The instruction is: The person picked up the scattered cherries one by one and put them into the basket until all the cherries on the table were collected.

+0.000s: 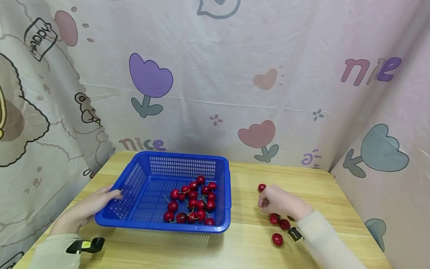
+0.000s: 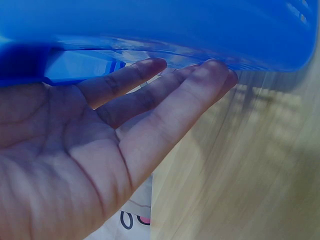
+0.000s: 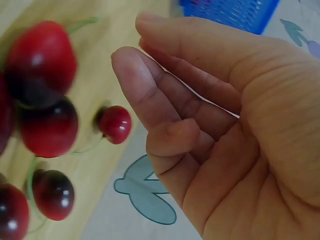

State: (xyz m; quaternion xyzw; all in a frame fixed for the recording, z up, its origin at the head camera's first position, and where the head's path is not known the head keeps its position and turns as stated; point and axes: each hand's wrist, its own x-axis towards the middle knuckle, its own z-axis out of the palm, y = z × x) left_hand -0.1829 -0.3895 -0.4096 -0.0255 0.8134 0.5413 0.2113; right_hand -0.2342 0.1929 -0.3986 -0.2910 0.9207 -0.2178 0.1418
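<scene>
A blue plastic basket (image 1: 174, 228) is held at its left end by my left hand (image 1: 92, 205). The thumb lies over the rim, while the fingers (image 2: 170, 110) reach underneath in the left wrist view. Several red cherries (image 1: 193, 203) with stems are gathered in the basket's right half. My right hand (image 1: 280, 201) is over the table among loose cherries (image 1: 277, 240). In the right wrist view its fingers are loosely bent, with nothing visible between them. One cherry (image 1: 262, 188) sits just beyond the hand, and another near the wrist is partly hidden.
The wooden table (image 1: 248, 246) stands against a printed cloth (image 1: 208, 74) that hangs behind it and on both sides. A patterned shadow falls on the table below the basket's near side.
</scene>
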